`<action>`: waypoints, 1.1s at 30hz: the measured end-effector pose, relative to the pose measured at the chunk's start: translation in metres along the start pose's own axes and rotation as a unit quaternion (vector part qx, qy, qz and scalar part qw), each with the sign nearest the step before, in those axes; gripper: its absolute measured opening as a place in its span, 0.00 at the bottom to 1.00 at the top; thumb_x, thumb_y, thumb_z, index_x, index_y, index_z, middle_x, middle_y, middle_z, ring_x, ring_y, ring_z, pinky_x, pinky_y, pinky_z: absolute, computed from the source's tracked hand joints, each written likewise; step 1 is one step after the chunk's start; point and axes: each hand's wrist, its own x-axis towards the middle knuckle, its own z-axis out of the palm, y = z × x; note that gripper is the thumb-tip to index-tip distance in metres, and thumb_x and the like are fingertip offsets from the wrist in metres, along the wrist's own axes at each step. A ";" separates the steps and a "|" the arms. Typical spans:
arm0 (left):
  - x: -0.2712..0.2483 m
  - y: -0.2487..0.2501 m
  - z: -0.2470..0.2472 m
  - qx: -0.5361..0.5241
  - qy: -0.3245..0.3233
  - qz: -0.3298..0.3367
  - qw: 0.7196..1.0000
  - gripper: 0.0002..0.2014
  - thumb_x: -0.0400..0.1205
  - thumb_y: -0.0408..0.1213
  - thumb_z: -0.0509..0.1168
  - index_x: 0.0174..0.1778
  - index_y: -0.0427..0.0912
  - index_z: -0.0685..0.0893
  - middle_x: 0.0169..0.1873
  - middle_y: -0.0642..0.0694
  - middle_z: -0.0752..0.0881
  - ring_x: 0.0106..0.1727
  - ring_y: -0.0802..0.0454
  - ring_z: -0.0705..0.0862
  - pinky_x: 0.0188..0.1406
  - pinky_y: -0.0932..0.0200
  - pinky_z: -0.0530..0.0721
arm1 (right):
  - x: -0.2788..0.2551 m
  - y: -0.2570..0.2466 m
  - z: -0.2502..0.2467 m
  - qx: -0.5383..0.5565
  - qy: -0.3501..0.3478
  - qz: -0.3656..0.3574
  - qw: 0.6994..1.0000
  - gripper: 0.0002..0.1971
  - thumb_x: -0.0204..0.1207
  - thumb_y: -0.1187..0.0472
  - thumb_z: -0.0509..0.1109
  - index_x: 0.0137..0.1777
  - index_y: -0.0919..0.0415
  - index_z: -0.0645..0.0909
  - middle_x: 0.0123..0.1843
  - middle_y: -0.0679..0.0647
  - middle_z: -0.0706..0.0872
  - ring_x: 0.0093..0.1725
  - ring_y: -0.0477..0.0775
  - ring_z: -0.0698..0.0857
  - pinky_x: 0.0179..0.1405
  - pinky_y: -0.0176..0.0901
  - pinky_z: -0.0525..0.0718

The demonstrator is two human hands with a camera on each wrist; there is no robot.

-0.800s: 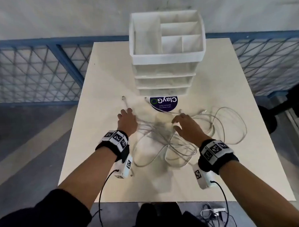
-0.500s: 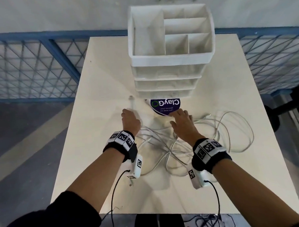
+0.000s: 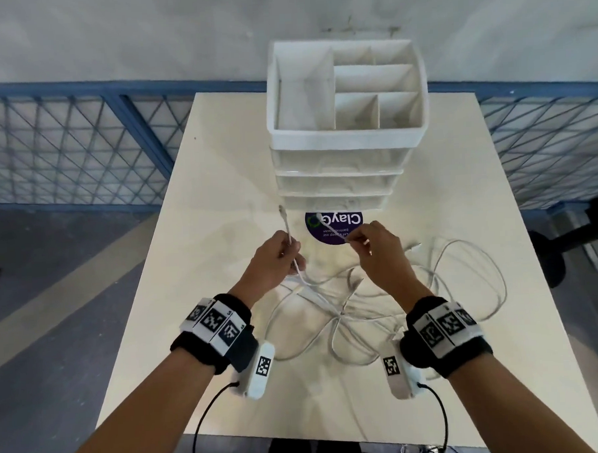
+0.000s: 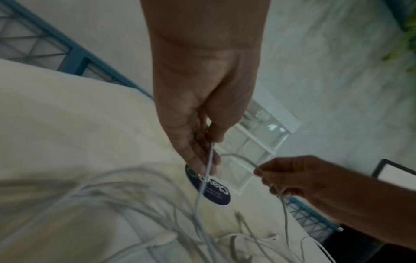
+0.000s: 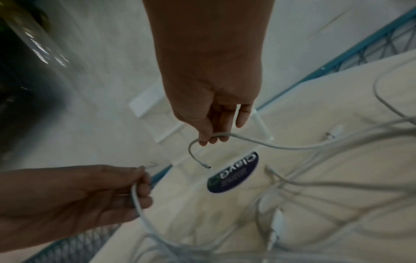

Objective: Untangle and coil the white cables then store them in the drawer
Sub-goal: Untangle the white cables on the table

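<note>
A tangle of white cables (image 3: 342,313) lies on the cream table (image 3: 220,181) between my wrists. My left hand (image 3: 285,252) pinches one cable end, its plug (image 3: 283,215) sticking up past my fingers. The same grip shows in the left wrist view, the cable (image 4: 208,170) running down from my left hand (image 4: 202,153). My right hand (image 3: 361,239) pinches a second cable end (image 3: 328,225) over a round sticker. In the right wrist view that cable (image 5: 247,140) curls from my right hand (image 5: 207,138) to a small plug (image 5: 206,165). The white drawer unit (image 3: 340,176) stands behind, drawers closed.
A round purple sticker (image 3: 342,224) marks the table in front of the drawers. An open divided tray (image 3: 345,94) tops the drawer unit. A blue mesh fence (image 3: 64,151) runs behind and beside the table. Wrist-camera leads hang off the near table edge.
Both hands were flat on the cables; now each has lifted off the table pinching a cable end, the tangle rising slightly toward the hands.
</note>
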 end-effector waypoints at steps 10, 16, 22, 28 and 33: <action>-0.036 0.049 0.024 -0.116 -0.077 0.081 0.987 0.11 0.88 0.35 0.51 0.52 0.36 0.78 0.53 0.39 0.87 0.54 0.46 0.85 0.54 0.52 0.85 | -0.044 -0.034 -0.026 0.115 -0.052 -0.042 0.991 0.07 0.72 0.69 0.72 0.50 0.66 0.81 0.44 0.52 0.85 0.37 0.36 0.81 0.40 0.24 0.76; -0.063 0.093 0.020 -0.150 -0.044 0.180 0.971 0.12 0.88 0.38 0.49 0.42 0.40 0.72 0.38 0.44 0.90 0.44 0.45 0.91 0.51 0.47 0.87 | -0.061 -0.044 -0.018 0.210 -0.221 -0.059 0.951 0.15 0.74 0.58 0.72 0.59 0.52 0.76 0.51 0.43 0.87 0.57 0.43 0.85 0.63 0.40 0.78; -0.070 0.119 -0.025 -0.130 0.082 0.254 0.955 0.13 0.89 0.38 0.47 0.39 0.44 0.70 0.22 0.56 0.72 0.19 0.62 0.64 0.21 0.67 0.69 | -0.078 -0.004 -0.039 0.045 -0.183 -0.022 0.982 0.11 0.81 0.58 0.64 0.40 0.60 0.81 0.33 0.49 0.86 0.31 0.39 0.80 0.43 0.43 0.80; -0.068 0.069 -0.047 0.115 0.059 0.204 0.970 0.10 0.88 0.40 0.51 0.41 0.45 0.71 0.32 0.52 0.74 0.28 0.64 0.72 0.36 0.63 0.72 | -0.090 0.031 -0.088 -0.049 -0.136 0.022 0.989 0.16 0.79 0.54 0.66 0.28 0.45 0.72 0.31 0.60 0.83 0.35 0.60 0.82 0.43 0.55 0.80; -0.081 0.051 0.007 0.160 -0.090 0.195 0.963 0.14 0.70 0.48 0.76 0.46 0.50 0.81 0.20 0.56 0.68 0.22 0.60 0.64 0.23 0.65 0.61 | -0.085 -0.035 -0.099 0.029 -0.120 -0.066 0.990 0.13 0.80 0.55 0.65 0.32 0.47 0.75 0.26 0.45 0.77 0.28 0.44 0.72 0.31 0.30 0.71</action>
